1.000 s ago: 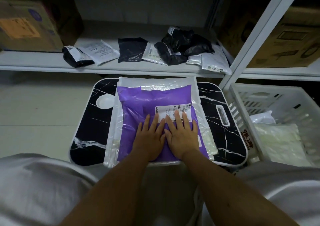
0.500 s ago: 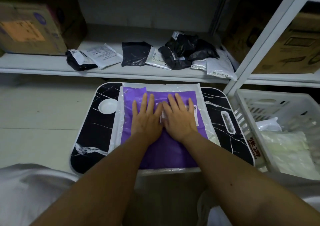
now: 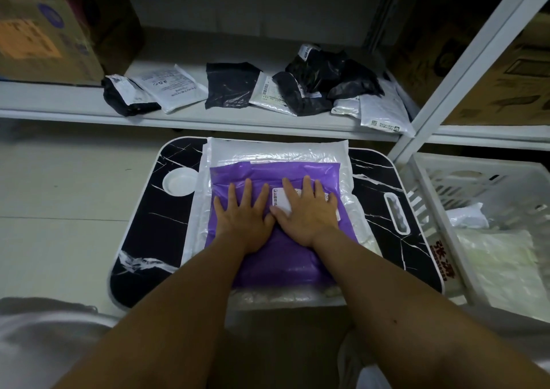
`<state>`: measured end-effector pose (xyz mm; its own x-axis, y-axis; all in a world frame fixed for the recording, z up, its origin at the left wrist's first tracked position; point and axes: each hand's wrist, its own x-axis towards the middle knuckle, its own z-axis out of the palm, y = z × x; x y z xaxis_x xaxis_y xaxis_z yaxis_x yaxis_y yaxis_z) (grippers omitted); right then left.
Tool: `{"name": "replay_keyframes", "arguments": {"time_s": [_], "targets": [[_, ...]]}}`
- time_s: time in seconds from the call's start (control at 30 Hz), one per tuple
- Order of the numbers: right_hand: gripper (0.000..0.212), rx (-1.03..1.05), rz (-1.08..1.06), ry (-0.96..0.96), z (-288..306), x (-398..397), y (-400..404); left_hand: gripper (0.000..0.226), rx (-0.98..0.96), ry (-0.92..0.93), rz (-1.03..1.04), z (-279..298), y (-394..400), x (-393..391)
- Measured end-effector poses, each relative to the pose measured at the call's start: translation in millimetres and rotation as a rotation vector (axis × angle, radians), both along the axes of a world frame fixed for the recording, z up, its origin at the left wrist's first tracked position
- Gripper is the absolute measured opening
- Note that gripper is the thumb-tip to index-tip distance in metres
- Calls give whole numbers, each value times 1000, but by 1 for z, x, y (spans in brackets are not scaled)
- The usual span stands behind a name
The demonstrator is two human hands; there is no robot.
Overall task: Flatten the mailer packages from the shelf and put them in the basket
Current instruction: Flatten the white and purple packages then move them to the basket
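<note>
A purple mailer (image 3: 285, 257) with a white label lies on top of a larger white bubble mailer (image 3: 276, 153) on a black marbled lap table (image 3: 145, 228). My left hand (image 3: 242, 217) and my right hand (image 3: 306, 214) press flat on the purple mailer side by side, fingers straight and spread. The right hand covers part of the label. Several black and white mailers (image 3: 312, 85) lie crumpled on the white shelf (image 3: 89, 109) behind the table. A white slatted basket (image 3: 446, 186) stands at the right with white mailers (image 3: 500, 257) inside.
A cardboard box (image 3: 44, 37) sits on the shelf at far left, another box (image 3: 506, 76) behind the white shelf post (image 3: 464, 61) at right. My knees in pale cloth frame the bottom corners. Pale floor lies left of the table.
Both hands slid forward along the purple mailer from its near end toward its far end, staying flat. The mailer's upper half now looks flatter.
</note>
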<state>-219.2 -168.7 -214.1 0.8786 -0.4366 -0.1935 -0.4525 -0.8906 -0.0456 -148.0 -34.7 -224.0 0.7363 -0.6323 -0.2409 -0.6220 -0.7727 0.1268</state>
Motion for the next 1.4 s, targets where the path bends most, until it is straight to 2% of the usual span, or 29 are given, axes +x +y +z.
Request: {"name": "replay_keyframes", "arguments": {"time_s": [0.13, 0.23, 0.3, 0.37, 0.43, 0.5, 0.63, 0.77, 0.87, 0.93, 1.03, 1.17, 1.23, 1.4], "targets": [[77, 17, -87, -64, 1, 7, -3, 70, -13, 40, 81, 1, -4, 4], [60, -1, -147, -124, 4, 9, -7, 67, -6, -14, 161, 13, -12, 7], [50, -47, -214, -186, 9, 13, -8, 54, -24, -117, 221, 27, -19, 11], [42, -140, -176, -268, 12, 19, -8, 42, -95, -265, 175, 34, -28, 12], [43, -135, -5, -264, 12, 25, -7, 48, -112, -325, 4, 30, -35, 12], [48, -61, 85, -149, 8, 28, -9, 58, -51, -237, -83, 19, -36, 14], [55, 34, -8, 13, -3, 28, -17, 55, 9, -52, 16, 2, -27, 21], [62, 75, -145, 45, -4, 30, -17, 59, 9, 24, 97, -1, -28, 22], [70, 124, -248, 31, -4, 30, -18, 71, -15, 81, 215, -1, -25, 24], [73, 141, -281, 31, -4, 30, -17, 78, -3, 85, 244, -1, -22, 24], [69, 187, -324, 6, -5, 31, -19, 77, -1, 90, 246, 1, -18, 23], [57, 264, -363, -216, -3, 25, -31, 68, -58, 64, 250, 7, -11, 23], [54, 215, -334, -264, 5, 17, -29, 65, -51, 2, 240, 15, -10, 17], [47, 53, -165, -201, 25, -3, 10, 57, -48, -61, 108, 32, -19, -22]]}}
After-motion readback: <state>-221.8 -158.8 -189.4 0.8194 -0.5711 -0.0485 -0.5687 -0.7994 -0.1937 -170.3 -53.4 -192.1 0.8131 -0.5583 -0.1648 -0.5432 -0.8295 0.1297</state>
